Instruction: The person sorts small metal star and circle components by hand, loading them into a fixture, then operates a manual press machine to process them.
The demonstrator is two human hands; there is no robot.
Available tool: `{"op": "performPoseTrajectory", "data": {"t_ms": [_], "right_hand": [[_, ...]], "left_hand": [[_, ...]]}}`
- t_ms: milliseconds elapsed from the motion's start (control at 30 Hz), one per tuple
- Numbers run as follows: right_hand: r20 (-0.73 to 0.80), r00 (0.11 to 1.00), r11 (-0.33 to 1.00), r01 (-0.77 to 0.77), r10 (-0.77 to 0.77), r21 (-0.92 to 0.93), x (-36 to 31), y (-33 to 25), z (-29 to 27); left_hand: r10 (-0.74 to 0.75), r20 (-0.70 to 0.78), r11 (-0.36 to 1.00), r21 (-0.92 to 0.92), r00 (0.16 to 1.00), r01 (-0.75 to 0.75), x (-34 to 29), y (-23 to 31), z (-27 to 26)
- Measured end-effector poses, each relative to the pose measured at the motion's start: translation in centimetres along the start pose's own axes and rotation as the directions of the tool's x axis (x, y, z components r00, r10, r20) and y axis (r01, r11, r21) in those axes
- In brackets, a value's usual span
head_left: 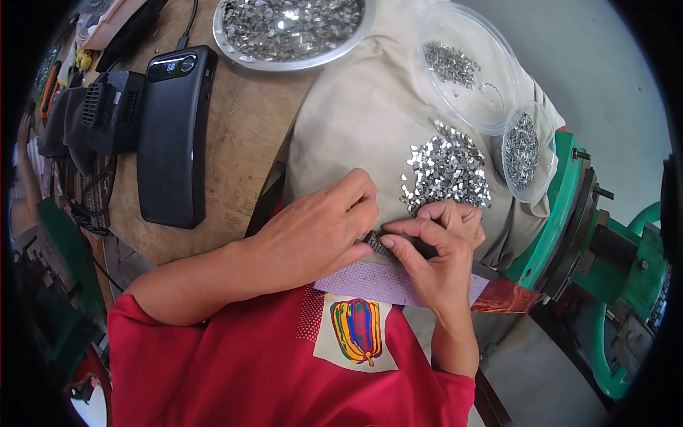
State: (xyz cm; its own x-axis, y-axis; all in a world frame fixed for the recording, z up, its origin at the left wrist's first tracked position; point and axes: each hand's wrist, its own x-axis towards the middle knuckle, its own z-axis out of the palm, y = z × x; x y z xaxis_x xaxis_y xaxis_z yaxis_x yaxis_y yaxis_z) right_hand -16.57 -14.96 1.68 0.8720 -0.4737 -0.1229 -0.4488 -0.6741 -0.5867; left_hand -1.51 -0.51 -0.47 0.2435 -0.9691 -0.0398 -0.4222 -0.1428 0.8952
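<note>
In front of my body, my left hand (320,231) and my right hand (441,242) meet at a small dark ridged metal piece (376,243). The right thumb and forefinger pinch one end of it. My left thumb and curled fingers close on the other side, and they hide part of the piece. Just beyond the right hand lies a loose pile of shiny metal chips (448,169) on a beige cloth (334,124). Under both wrists runs a lilac woven strip (363,279), at the cloth's near edge.
A round metal dish (292,65) of flakes stands on the wooden table (242,117), near a black power bank (173,142). Right of the pile are a clear plastic tub (491,117) and a small cup (546,153) of metal bits. Green machinery (551,213) borders the right.
</note>
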Motion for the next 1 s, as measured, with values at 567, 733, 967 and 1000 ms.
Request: {"op": "performPoseTrajectory", "data": {"t_ms": [567,733,967,1000], "right_hand": [[0.025,1.0,1.0,0.013,-0.012,-0.028,0.0,0.1,-0.2],[0.0,1.0,0.999,-0.019,0.019,-0.038,-0.7,0.6,-0.4],[-0.013,1.0,0.998,0.008,-0.009,-0.055,-1.1,1.1,-0.6],[-0.024,1.0,0.998,-0.005,0.004,-0.07,-1.3,1.1,-0.6]], "left_hand": [[-0.021,0.061,1.0,0.002,0.998,0.021,0.0,0.3,-0.4],[0.003,0.012,1.0,0.004,1.0,-0.003,0.0,0.1,-0.1],[-0.001,0.008,1.0,0.003,1.0,0.001,0.1,0.2,-0.1],[0.001,0.014,1.0,0.002,1.0,-0.001,0.1,0.2,-0.1]]}}
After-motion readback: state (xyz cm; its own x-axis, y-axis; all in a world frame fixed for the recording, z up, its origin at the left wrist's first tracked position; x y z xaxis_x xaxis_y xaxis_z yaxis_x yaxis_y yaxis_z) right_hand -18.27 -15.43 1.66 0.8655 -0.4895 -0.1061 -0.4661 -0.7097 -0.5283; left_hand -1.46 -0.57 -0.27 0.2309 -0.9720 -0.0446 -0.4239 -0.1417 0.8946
